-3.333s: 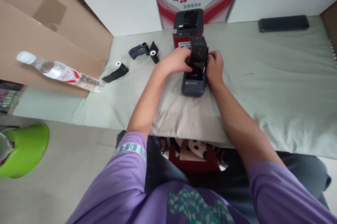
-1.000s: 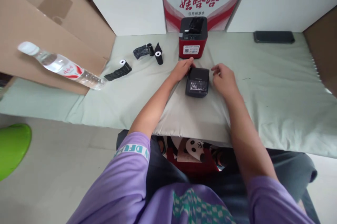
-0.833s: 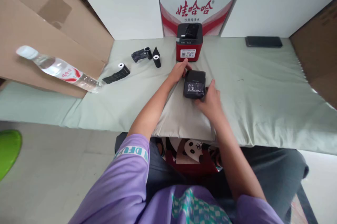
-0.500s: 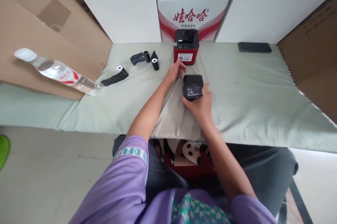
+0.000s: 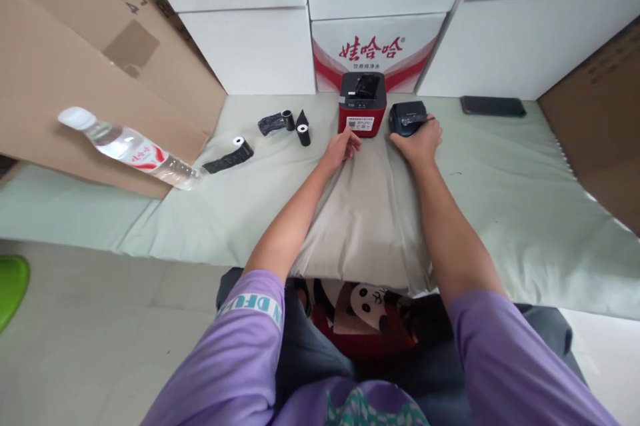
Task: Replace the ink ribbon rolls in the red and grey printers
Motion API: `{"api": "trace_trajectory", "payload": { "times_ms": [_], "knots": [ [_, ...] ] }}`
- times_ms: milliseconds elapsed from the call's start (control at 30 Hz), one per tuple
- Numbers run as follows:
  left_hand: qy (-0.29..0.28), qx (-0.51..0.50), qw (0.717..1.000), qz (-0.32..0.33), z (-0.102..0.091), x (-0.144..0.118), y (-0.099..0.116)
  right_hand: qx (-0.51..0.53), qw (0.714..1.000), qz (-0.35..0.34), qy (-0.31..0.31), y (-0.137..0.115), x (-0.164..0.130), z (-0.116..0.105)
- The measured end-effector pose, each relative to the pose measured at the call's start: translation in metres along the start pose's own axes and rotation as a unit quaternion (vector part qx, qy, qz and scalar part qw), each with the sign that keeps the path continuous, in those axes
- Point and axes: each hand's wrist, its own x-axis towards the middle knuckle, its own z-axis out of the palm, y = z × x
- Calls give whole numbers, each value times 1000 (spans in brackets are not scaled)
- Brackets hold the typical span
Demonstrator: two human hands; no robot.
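My right hand (image 5: 421, 141) grips a small black boxy device, seemingly a mini printer (image 5: 407, 116), with a shiny dark strip at its front. It is just right of a red and black label printer (image 5: 363, 121), which has a dark strip over its top and a white sticker on its front. In front of the red printer is my left hand (image 5: 341, 149), fingers loosely bent and apart, holding nothing visible. Farther left lie several rolls of black film: one roll (image 5: 241, 148) with a long tail, a second roll (image 5: 303, 135) and a third roll (image 5: 287, 121).
A water bottle (image 5: 135, 149) leans by a cardboard box (image 5: 75, 86) on the left. A black phone (image 5: 493, 106) lies at the back right, near another cardboard box (image 5: 600, 113). White cartons (image 5: 245, 49) line the back of the cloth-covered table (image 5: 500, 226).
My right hand has carried the black device away from me and rightward, from in front of the red printer to beside it. My left hand stays near the red printer's front.
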Motion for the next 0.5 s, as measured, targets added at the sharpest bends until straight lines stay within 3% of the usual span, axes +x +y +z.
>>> {"api": "trace_trajectory", "payload": {
  "times_ms": [100,200,333,400,500],
  "knots": [
    [-3,-11,1000,8,-1,-2,-4,0,995,94,-29,-3,1,8],
    [50,11,997,61,-5,-2,-9,15,995,95,0,-9,-6,-5],
    [226,34,957,180,-18,12,-10,50,993,-23,107,-24,-4,-30],
    [243,24,950,194,-23,27,-8,87,986,-93,105,-34,0,-26],
    [201,-23,966,159,-22,49,-10,189,969,-152,43,-45,3,9]
  ]
}}
